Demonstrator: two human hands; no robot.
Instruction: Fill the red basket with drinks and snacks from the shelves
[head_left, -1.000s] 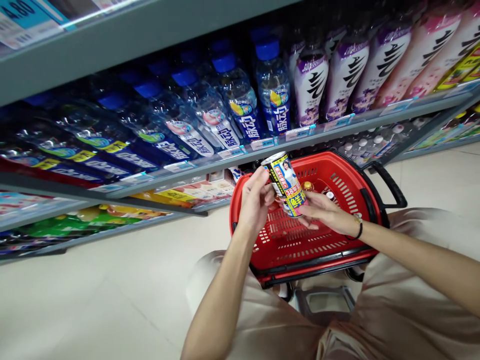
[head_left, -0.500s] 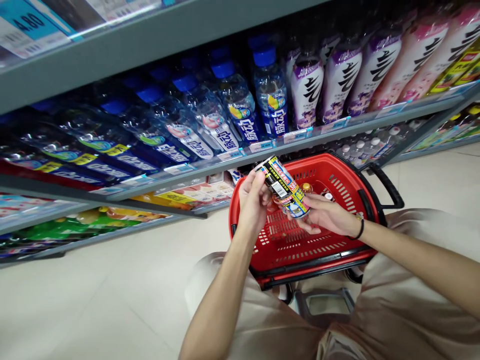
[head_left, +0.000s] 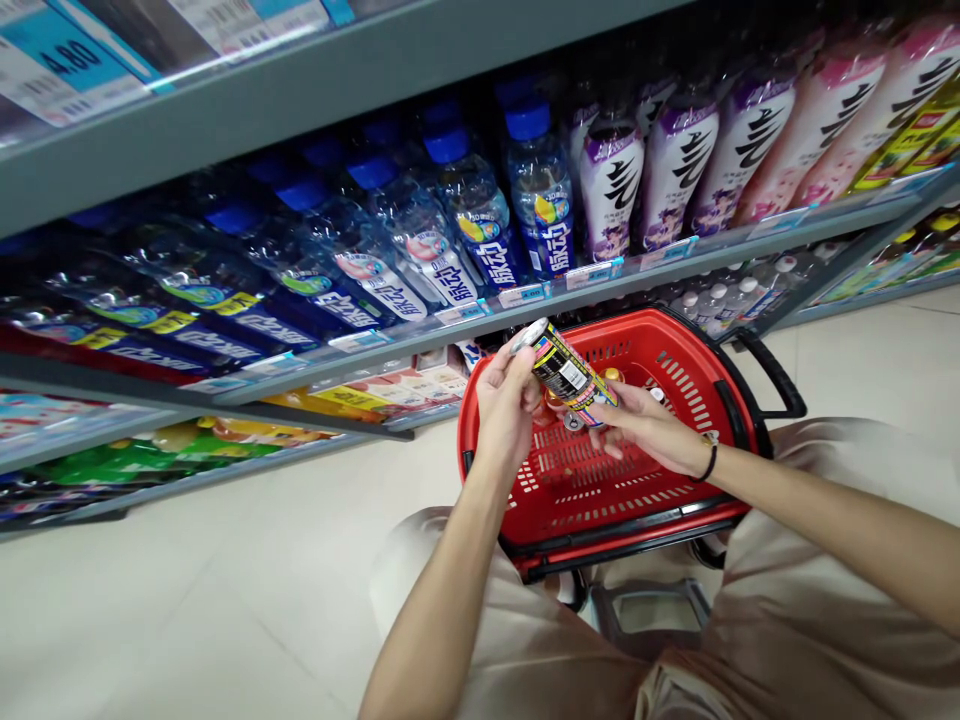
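Can (head_left: 559,364) with white barcode (head_left: 575,374), near 脉动 bottles (head_left: 547,205)

Cool, even light brightens the pale glossy tiled floor (head_left: 187,600) at left, while deep shadow fills the far space behind the blue-capped clear plastic bottles (head_left: 546,215), whose shoulders carry small highlights. Wide-angle distortion slants the pink-and-white plastic bottles (head_left: 847,115) at right; fine print on the black-and-yellow metal can (head_left: 568,370) is too soft to read.
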